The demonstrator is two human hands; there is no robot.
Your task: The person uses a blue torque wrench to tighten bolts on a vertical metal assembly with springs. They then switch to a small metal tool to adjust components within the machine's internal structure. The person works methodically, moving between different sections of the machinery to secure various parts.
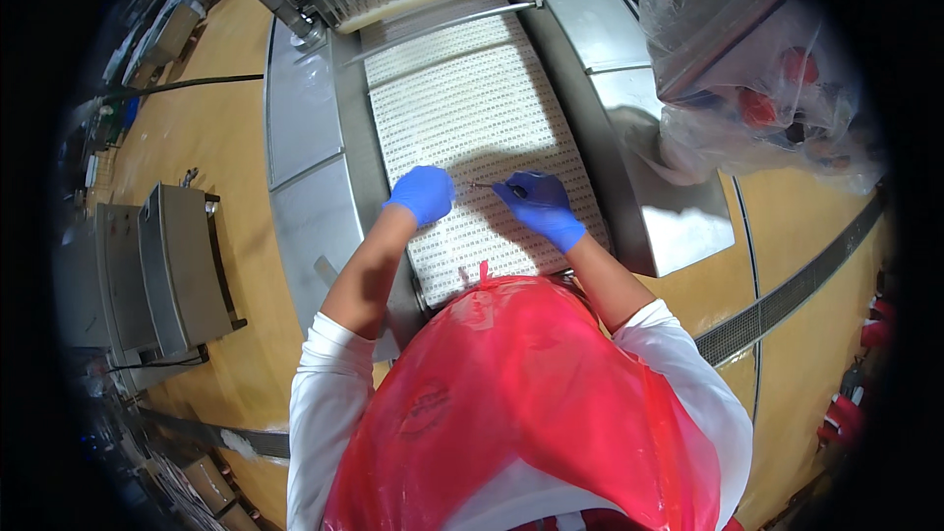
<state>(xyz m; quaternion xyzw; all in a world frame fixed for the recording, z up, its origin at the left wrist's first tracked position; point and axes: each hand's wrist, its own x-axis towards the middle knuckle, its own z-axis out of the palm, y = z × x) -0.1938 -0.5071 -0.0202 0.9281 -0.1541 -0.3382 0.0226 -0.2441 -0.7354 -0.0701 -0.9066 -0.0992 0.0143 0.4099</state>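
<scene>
2 gloved hands, left [421,194] and right [539,206], 1 belt [462,98].

A white perforated conveyor belt [462,108] runs from the upper middle of the frame down to the centre, flat between metal side rails. A thin, dark, pointed tool [489,186] lies nearly level on it at mid-frame, tip pointing left.

red apron [521,403], grey cabinet [177,270], plastic sheeting [708,88]
</scene>
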